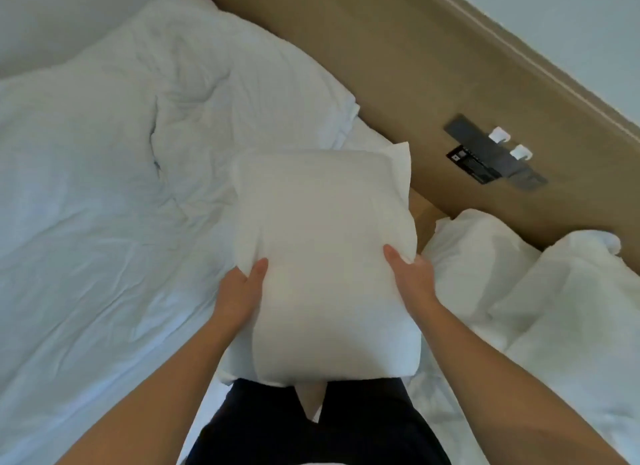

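Note:
A white pillow is held up in front of me, over the bed and my dark trousers. My left hand grips its left edge, thumb on the front face and fingers hidden behind. Gripping the right edge the same way is my right hand, thumb on top. The pillow's far corner points toward the headboard.
A rumpled white duvet covers the bed on the left. More white pillows or bedding lie at the right. A tan wooden headboard runs diagonally behind, carrying a dark switch panel with two white hooks.

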The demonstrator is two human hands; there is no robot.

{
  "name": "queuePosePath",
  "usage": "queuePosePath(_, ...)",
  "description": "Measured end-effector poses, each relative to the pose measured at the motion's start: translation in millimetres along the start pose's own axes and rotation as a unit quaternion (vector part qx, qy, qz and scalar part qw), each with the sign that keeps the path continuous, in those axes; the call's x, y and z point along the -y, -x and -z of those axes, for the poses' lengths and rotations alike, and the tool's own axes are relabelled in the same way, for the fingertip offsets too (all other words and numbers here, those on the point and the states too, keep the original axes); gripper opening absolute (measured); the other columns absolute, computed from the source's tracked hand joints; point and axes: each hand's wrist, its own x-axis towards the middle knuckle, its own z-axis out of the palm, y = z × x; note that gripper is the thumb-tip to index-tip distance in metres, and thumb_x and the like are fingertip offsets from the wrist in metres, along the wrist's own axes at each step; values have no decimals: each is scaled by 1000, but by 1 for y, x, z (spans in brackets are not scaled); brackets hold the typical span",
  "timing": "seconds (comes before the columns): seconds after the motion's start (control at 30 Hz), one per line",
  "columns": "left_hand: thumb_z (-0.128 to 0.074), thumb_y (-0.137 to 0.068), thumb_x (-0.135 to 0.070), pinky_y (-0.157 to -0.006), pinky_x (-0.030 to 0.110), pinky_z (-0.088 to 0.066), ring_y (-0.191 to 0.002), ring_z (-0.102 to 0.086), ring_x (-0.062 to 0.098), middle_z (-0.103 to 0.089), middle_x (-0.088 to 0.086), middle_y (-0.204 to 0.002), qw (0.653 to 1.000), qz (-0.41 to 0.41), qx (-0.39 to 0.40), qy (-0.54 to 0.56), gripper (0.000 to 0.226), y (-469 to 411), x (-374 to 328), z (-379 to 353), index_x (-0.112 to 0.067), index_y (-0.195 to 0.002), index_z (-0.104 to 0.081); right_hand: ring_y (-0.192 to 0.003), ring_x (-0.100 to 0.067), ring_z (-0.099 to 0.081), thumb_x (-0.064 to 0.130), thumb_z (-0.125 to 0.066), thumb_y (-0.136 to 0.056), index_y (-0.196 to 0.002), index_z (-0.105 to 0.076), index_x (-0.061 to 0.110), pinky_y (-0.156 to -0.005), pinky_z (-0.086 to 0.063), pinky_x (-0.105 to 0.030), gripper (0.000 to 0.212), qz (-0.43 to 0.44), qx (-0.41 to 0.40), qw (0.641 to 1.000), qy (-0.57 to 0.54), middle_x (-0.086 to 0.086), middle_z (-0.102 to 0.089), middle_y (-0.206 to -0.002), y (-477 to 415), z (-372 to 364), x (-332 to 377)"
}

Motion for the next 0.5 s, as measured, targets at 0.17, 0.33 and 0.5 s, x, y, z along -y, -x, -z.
queuePosePath(0.17,-51,-97,-43,-95,38,-45,-104,-61,29,-68,9,-104,997,-62,39,-31,44,66,9,29,-6,-116,-65,-81,-6,-65,36,-74,-85,-96,-66,21,-69,-50,-22,20,23,-87,993,-73,9,-69,-87,106,32,-33)
queuePosePath(0.33,-47,-98,-45,-77,33,-44,-91,-63,27,-66,4,-88,990,-119,72,-30,44,110,0,19,-6,-101,-66,-79,-15,-68,34,-75,-84,-82,-65,23,-72,-51,-27,15,9,-190,973,-133,7,-70,-79,166,66,-72)
queuePosePath(0.5,-43,-99,-45,-87,30,-39,-109,-58,30,-63,13,-112,974,-194,107,-41,52,146,-10,-28,0,-120,-60,-69,-8,-65,30,-71,-87,-87,-64,19,-63,-53,-22,13,-1,-291,940,-177,6,-68,-76,222,114,-120)
